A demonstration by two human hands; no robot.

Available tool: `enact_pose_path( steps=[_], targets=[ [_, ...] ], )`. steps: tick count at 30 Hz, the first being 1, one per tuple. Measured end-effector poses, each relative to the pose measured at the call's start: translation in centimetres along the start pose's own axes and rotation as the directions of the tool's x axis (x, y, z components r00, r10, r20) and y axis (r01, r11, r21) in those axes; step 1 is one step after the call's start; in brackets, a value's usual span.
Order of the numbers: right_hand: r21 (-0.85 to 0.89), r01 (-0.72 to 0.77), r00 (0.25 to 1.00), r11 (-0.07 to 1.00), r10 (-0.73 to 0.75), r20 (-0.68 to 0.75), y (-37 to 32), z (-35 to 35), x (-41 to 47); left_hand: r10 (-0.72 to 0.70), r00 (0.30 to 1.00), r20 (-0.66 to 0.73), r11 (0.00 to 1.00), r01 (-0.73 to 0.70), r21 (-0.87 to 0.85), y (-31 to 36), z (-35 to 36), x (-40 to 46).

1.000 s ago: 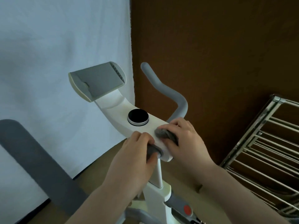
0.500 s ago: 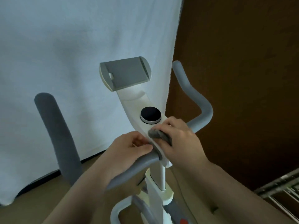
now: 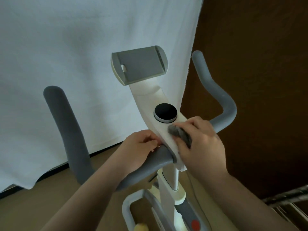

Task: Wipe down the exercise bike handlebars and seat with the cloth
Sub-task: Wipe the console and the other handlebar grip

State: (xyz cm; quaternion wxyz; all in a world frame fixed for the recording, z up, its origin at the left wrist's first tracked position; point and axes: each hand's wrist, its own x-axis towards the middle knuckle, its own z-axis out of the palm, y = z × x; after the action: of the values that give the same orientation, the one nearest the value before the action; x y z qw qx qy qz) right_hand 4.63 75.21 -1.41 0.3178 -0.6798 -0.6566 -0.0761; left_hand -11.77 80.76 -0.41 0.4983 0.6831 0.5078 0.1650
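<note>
Brown floor underfoot, with a metal rack [image 3: 286, 196] at the lower right edge and the bike's white post [image 3: 168, 185] rising between both forearms.

Nearest on the left: left hand [image 3: 138, 154] curled over the grey handlebar [image 3: 150, 165] right where it meets the white console [image 3: 160, 124]; fingers wrapped around the foam, fingertips hidden on the far side. Just across the console: right hand [image 3: 200, 147], fingers curled over a bunched grey cloth [image 3: 180, 135], pressing it onto the console's near end. Cloth tucked under the fingers and against the palm, one rounded fold poking out toward the black knob [image 3: 165, 113], close to it but apart.

Probably at the junction of bar and console, with both long grips still to cover. To do well: steady the bar with the left, slide the cloth outward along the right grip [image 3: 221, 100] with wrapped fingers, turn it round the foam to reach the underside, then swap sides. Seat out of sight, so presumably still to do.

Farther off: grey tablet holder [image 3: 139, 67], upright left grip [image 3: 65, 124], white sheet [image 3: 66, 47] hanging behind, brown wall [image 3: 258, 47] to the right.
</note>
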Motion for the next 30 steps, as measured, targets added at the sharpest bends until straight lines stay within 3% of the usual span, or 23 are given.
enact_pose_path(
  steps=[4,8,12,17,19,21,23,26,28,30],
  targets=[
    [0.052,0.189,0.979,0.981,-0.192,0.064,-3.0,0.3,-3.0,-0.058,0.998,0.022,0.958,0.062,-0.279,0.2,-0.4,-0.8],
    [0.065,0.096,0.995,0.993,-0.096,0.003,-2.5,0.5,-3.0,-0.026,0.999,0.031,0.977,0.032,-0.209,-0.6,-0.6,-0.5],
    [0.061,0.110,0.993,0.992,-0.112,0.022,-2.7,0.7,-2.9,-0.039,0.999,0.016,0.978,0.042,-0.205,-0.9,-0.6,-0.4],
    [0.053,0.089,0.996,0.995,-0.087,-0.031,-2.1,1.2,-3.1,0.017,0.996,-0.090,0.992,-0.027,-0.121,-0.2,-0.6,-0.7],
    [0.079,0.080,0.995,0.994,-0.075,-0.073,-3.1,1.8,-4.4,0.099,0.978,-0.186,0.995,-0.096,0.027,-0.2,-0.4,-1.7],
    [0.157,0.164,0.986,0.974,-0.156,-0.060,-4.1,2.3,-6.1,0.184,0.936,-0.301,0.969,-0.121,0.217,-0.7,-0.3,-3.6],
    [0.224,0.279,0.960,0.934,-0.278,-0.036,-4.1,2.2,-7.0,0.216,0.893,-0.395,0.953,-0.104,0.285,-2.1,-0.1,-6.0],
    [0.310,0.239,0.969,0.920,-0.204,-0.142,-3.4,2.2,-6.9,0.334,0.807,-0.488,0.892,-0.103,0.440,-4.8,0.2,-8.7],
    [0.383,0.230,0.968,0.895,-0.169,-0.185,-4.0,2.9,-7.6,0.340,0.782,-0.522,0.903,-0.117,0.413,-6.1,0.6,-10.1],
    [0.402,0.304,0.949,0.864,-0.237,-0.208,-4.4,3.6,-8.7,0.361,0.794,-0.490,0.905,-0.170,0.391,-6.9,1.0,-11.1]
  ],
)
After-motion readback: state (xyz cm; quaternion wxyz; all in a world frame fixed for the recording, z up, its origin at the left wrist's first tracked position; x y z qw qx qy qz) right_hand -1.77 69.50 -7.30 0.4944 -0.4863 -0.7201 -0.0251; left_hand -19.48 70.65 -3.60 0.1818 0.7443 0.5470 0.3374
